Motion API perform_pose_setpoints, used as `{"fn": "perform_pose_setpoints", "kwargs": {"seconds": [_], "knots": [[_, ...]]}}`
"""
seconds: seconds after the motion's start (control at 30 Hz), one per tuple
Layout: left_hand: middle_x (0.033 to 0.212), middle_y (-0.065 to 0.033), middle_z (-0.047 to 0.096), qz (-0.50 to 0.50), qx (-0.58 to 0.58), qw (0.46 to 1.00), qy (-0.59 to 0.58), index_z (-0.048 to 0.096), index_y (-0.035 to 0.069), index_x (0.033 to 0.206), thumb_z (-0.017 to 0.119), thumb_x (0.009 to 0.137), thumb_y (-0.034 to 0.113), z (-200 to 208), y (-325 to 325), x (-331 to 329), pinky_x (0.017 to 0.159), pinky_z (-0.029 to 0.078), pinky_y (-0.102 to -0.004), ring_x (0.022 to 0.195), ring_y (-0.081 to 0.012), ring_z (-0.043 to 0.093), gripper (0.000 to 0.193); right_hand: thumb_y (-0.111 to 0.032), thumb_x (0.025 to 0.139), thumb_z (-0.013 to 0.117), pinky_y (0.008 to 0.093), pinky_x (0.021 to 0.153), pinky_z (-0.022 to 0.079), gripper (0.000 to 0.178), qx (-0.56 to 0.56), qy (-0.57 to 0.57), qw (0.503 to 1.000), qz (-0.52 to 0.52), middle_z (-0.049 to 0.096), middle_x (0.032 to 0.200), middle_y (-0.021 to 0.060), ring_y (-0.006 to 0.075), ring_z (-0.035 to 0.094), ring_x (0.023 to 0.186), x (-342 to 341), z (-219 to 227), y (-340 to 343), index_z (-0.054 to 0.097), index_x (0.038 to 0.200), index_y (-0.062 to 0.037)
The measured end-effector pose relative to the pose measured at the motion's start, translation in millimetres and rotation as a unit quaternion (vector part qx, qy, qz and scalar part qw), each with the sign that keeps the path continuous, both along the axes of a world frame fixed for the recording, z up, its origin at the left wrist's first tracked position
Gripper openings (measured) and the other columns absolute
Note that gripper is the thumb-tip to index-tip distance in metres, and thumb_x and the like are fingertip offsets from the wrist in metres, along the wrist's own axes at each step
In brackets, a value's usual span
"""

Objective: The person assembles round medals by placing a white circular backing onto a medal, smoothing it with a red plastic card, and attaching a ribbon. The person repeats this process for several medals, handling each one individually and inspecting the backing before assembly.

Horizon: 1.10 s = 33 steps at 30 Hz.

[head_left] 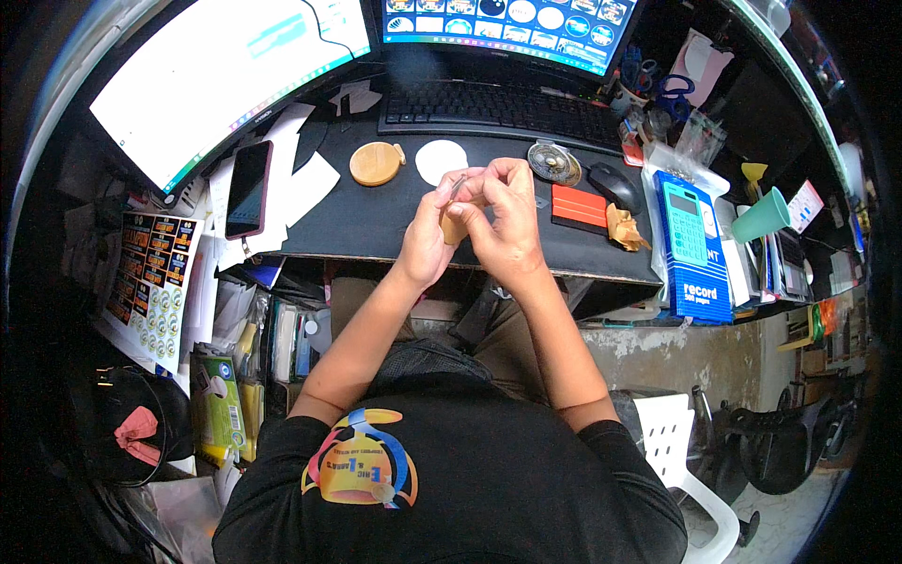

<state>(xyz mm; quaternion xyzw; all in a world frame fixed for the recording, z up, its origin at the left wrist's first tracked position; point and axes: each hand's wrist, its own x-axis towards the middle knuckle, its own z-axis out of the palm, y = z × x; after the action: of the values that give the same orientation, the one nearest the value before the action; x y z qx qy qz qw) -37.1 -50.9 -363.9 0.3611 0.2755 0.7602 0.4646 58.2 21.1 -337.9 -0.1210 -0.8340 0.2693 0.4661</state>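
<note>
Above the desk's front edge, my left hand (426,242) and my right hand (505,224) meet with fingers pinched together. Between the palms shows a tan, wood-coloured piece (454,228), mostly covered by the fingers of my left hand. A thin dark sliver, perhaps metal, (458,184) sticks up at the fingertips of both hands; its kind is too small to tell. Just beyond the hands lies a white round disc (441,162). To its left rests a round wooden piece with a small tab (375,164).
Right of my hands are a round metallic item (554,163), a black mouse (614,187), an orange-red squeegee (579,208) and crumpled brown paper (627,228). Behind stands a black keyboard (503,109). A phone (249,188) lies left; a teal calculator (685,224) rests on a blue book.
</note>
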Motion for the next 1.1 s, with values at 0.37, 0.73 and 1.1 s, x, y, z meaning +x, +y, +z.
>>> {"fn": "perform_pose_setpoints", "kwargs": {"seconds": [0.37, 0.73, 1.1], "knots": [[0.127, -0.0120, 0.056, 0.004, -0.008, 1.000, 0.015, 0.048, 0.001, 0.131, 0.026, 0.102, 0.034, 9.5, -4.9, -1.0, 0.106, 0.037, -0.0344, 0.120, -0.0196, 0.052, 0.049, -0.009, 0.074, 0.072, 0.0411, 0.082, 0.040, 0.018, 0.031, 0.054, 0.997, -0.039, 0.053, 0.095, 0.0142, 0.0305, 0.049, 0.091, 3.0, -3.0, -10.3, 0.059, 0.085, -0.0048], [0.127, -0.0105, 0.053, 0.002, -0.006, 0.999, 0.047, 0.046, 0.004, 0.131, 0.028, 0.104, 0.032, 8.3, -7.4, 1.2, 0.104, 0.038, -0.0332, 0.118, -0.0176, 0.053, 0.043, 0.000, 0.073, 0.065, 0.0415, 0.081, 0.039, 0.015, 0.077, 0.058, 0.995, -0.025, 0.053, 0.095, 0.0131, 0.0302, 0.050, 0.090, -0.6, -0.4, -8.8, 0.057, 0.085, -0.0053], [0.123, -0.0176, 0.058, 0.038, -0.007, 0.999, -0.034, 0.046, 0.003, 0.132, 0.027, 0.100, 0.047, 10.0, -8.6, -22.1, 0.092, 0.048, -0.0367, 0.114, -0.0268, 0.057, 0.057, -0.007, 0.080, 0.073, 0.0347, 0.086, 0.042, 0.015, -0.007, 0.102, 0.993, -0.055, 0.051, 0.105, 0.0097, 0.0240, 0.052, 0.095, 12.3, -16.6, -25.8, 0.060, 0.087, -0.0045]]}}
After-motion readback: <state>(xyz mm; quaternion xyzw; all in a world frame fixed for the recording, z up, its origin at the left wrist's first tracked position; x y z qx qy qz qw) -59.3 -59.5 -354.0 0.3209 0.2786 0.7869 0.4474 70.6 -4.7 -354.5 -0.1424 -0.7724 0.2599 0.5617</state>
